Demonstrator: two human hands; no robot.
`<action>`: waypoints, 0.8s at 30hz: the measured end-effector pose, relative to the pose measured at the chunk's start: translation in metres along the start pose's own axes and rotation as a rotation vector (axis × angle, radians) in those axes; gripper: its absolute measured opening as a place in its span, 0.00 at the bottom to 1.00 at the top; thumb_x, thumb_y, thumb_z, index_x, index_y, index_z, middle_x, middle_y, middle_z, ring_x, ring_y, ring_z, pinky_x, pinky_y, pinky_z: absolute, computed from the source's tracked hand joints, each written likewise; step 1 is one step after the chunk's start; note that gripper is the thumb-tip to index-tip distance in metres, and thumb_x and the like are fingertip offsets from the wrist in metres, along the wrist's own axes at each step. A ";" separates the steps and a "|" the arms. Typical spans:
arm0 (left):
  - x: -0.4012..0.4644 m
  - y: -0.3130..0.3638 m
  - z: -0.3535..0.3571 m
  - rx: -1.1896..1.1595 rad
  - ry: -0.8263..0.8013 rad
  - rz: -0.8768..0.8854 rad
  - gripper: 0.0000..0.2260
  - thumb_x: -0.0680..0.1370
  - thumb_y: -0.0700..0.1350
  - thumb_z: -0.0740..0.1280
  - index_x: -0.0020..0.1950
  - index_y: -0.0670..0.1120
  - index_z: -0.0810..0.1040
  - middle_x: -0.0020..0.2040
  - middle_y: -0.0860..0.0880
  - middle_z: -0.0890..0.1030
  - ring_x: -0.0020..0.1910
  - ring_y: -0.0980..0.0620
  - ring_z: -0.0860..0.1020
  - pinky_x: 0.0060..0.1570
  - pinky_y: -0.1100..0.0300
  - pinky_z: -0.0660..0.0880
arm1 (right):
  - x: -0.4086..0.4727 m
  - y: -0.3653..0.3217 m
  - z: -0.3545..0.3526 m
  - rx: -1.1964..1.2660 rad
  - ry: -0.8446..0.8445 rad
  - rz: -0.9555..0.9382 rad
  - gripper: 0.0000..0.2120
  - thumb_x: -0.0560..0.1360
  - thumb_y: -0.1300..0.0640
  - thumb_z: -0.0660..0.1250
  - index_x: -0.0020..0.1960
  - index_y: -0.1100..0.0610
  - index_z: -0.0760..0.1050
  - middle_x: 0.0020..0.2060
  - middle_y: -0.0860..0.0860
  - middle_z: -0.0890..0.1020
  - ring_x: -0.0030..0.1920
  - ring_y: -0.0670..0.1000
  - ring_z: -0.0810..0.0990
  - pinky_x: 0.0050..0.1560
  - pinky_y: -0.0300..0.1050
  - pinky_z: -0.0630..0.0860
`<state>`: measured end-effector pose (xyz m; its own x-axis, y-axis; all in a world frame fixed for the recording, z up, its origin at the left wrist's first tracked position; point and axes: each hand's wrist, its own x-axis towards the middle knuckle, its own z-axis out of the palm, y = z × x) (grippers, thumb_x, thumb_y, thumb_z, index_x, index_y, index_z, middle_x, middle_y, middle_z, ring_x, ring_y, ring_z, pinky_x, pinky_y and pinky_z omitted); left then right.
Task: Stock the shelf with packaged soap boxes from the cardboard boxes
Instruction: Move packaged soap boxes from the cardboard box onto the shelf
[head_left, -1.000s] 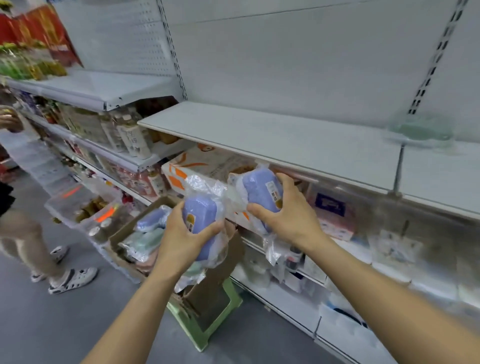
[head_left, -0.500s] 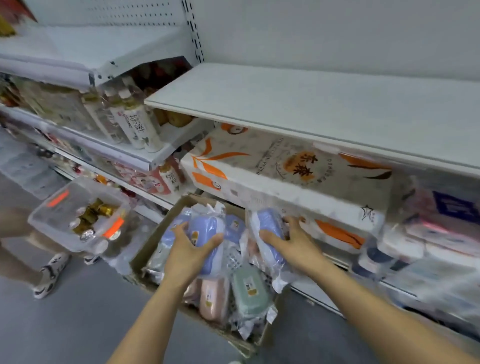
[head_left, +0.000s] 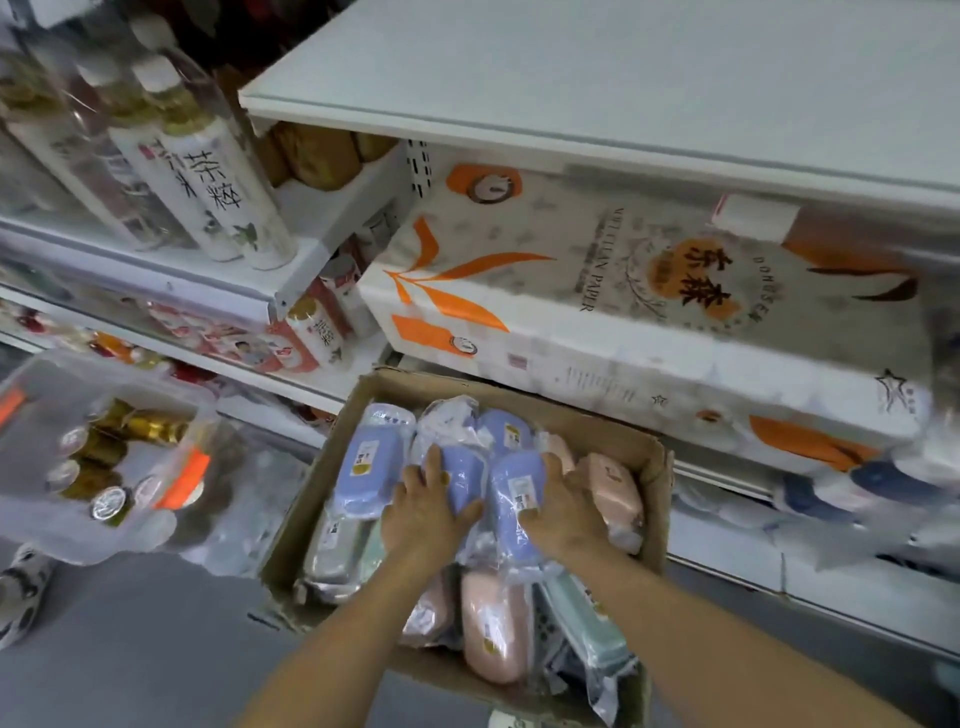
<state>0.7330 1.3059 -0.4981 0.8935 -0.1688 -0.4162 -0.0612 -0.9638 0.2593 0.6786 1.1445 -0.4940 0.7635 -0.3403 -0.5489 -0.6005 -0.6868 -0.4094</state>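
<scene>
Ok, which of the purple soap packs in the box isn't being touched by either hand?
The purple pack lying alone at the cardboard box's left side; the left hand and right hand each rest on other purple packs.

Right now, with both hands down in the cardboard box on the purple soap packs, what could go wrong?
1. The left hand and right hand each clasp a purple soap pack through loose, slick plastic wrap, so one may slip when lifted.
2. The cardboard box is crowded; pulling packs out may drag a pink pack over the low front edge.
3. The toilet paper pack juts out just above, so rising hands may knock it.
</scene>
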 end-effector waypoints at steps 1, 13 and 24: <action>0.000 -0.001 0.000 0.052 0.001 0.019 0.43 0.76 0.67 0.61 0.80 0.47 0.44 0.73 0.43 0.62 0.70 0.42 0.67 0.62 0.50 0.70 | 0.002 0.000 0.000 -0.014 -0.006 -0.001 0.35 0.76 0.51 0.65 0.76 0.50 0.49 0.74 0.57 0.57 0.67 0.61 0.69 0.57 0.51 0.74; -0.111 0.099 -0.076 -0.158 0.186 0.373 0.45 0.67 0.73 0.50 0.77 0.47 0.61 0.74 0.48 0.67 0.73 0.47 0.64 0.67 0.51 0.67 | -0.123 0.068 -0.142 -0.091 0.314 -0.246 0.27 0.78 0.44 0.61 0.74 0.50 0.63 0.69 0.52 0.70 0.68 0.56 0.69 0.62 0.49 0.70; -0.339 0.339 -0.063 -0.335 0.475 0.825 0.30 0.75 0.62 0.68 0.73 0.52 0.67 0.65 0.52 0.76 0.65 0.51 0.72 0.62 0.47 0.72 | -0.349 0.275 -0.298 -0.137 0.862 -0.392 0.26 0.77 0.44 0.61 0.73 0.49 0.63 0.68 0.45 0.71 0.66 0.49 0.69 0.63 0.49 0.68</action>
<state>0.4374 1.0492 -0.2141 0.7178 -0.5865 0.3751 -0.6772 -0.4632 0.5717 0.3173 0.8828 -0.1978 0.8495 -0.3882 0.3573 -0.2733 -0.9030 -0.3315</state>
